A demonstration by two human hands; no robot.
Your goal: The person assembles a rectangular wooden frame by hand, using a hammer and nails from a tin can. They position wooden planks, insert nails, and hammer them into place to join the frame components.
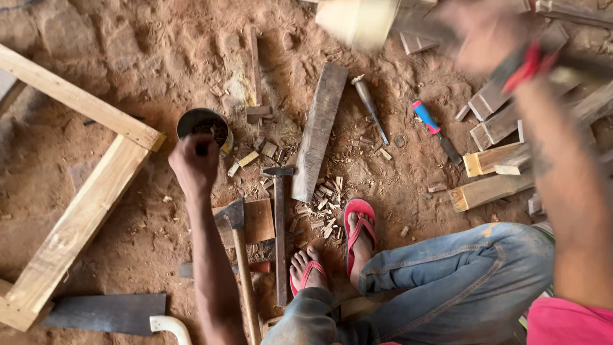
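My left hand (pixel 193 163) reaches forward to the rim of a round metal tin (pixel 205 124) with small dark bits inside. Its fingers are curled together at the tin's edge, and anything in them is hidden. My right hand (pixel 488 35) is raised at the upper right and heavily blurred. It grips a red-handled tool (pixel 529 65) whose pale, blurred head (pixel 357 19) shows at the top edge. I sit low, in jeans, with my feet in red sandals (pixel 359 220) on the sandy ground.
A hatchet (pixel 231 216), a hammer (pixel 279 174), a dark plank (pixel 317 131), a steel chisel (pixel 370 108) and a blue-and-red-handled chisel (pixel 426 120) lie on the dirt. A pale wooden frame (pixel 83 211) lies left, cut wood blocks (pixel 491 163) right, a dark blade (pixel 108 313) bottom left.
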